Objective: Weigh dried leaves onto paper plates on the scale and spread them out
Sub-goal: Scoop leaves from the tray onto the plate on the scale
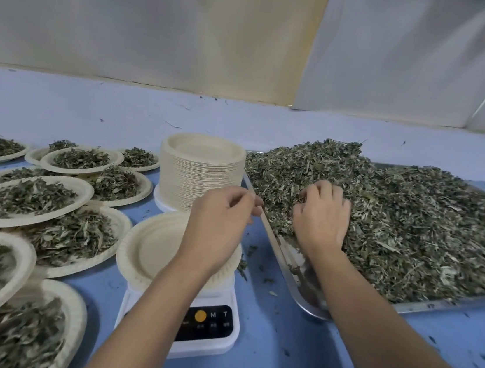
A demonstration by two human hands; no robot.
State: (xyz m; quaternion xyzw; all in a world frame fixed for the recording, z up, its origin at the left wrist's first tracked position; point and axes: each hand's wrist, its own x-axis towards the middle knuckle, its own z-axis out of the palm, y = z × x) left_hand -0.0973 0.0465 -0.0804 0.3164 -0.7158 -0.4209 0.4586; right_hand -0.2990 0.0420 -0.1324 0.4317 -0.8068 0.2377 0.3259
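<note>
Right hand (321, 215) fingers curl into leaf pile (398, 221) (centre right); left hand (222, 213) curled above empty plate (148, 245), grip indeterminate.

Blue table (289, 361) meets pale blue wall (61, 106) at its far edge. Translucent plastic sheeting (133, 17) hangs above, over a cream panel (307, 54).

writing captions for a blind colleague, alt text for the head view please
A person's right hand digs into a heap of dried leaves on a metal tray, while the left hand hovers, fingers curled, over an empty plate on a scale. A stack of plates stands behind; leaf-filled plates lie to the left.
</note>
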